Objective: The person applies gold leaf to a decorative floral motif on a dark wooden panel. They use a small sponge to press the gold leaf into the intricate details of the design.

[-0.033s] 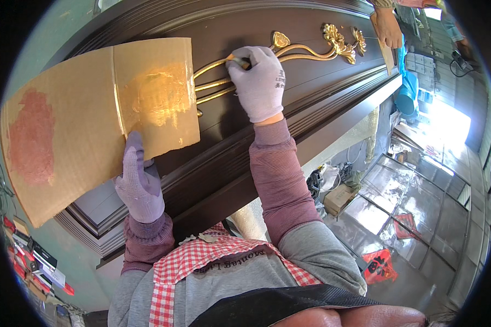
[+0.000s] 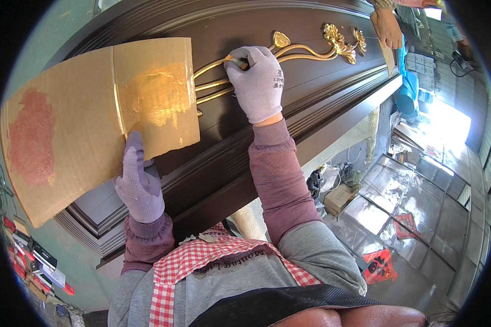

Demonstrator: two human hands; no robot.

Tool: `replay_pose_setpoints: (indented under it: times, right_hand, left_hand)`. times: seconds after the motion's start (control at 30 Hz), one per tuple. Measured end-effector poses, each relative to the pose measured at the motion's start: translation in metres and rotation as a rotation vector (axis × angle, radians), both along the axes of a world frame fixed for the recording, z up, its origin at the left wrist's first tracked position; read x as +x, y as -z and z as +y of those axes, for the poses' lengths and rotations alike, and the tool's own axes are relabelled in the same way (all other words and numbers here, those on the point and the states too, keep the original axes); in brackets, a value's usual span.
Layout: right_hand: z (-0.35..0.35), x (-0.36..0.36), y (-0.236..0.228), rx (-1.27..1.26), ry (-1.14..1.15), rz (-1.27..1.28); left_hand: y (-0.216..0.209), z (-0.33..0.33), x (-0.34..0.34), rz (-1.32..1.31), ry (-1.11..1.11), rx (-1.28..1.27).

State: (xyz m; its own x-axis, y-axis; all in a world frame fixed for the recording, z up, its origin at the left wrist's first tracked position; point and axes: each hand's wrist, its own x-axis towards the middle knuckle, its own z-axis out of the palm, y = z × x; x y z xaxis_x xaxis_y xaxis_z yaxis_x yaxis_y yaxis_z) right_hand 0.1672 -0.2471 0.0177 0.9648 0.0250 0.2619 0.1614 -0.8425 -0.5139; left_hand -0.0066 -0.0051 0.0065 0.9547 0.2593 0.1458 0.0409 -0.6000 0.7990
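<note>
In my gloved left hand is a piece of cardboard, its thumb lying on the front face and the fingers mostly hidden behind. One patch on the board is smeared gold, another dull red. The cardboard's right edge covers part of the gold relief stems, which curve across a dark brown moulded panel toward gold flowers. My right hand, also gloved, is pinched at the upper stem. A small tan-tipped thing shows between its fingers; its kind is unclear.
Another person's hand rests by a second cardboard piece at the panel's far right end. A brown box and red bags lie on the floor to the right. Boxes and packets are piled at lower left.
My right hand has shifted very slightly left along the stem. The left hand and the cardboard have not visibly moved.
</note>
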Motion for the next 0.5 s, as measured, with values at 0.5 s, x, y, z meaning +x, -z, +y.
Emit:
replay_pose_setpoints:
  times: [0.5]
  right_hand:
    - [0.011,-0.003,-0.001,-0.025,-0.151,-0.053]
  left_hand:
    - [-0.001,-0.002,0.002,-0.029,-0.009,0.038]
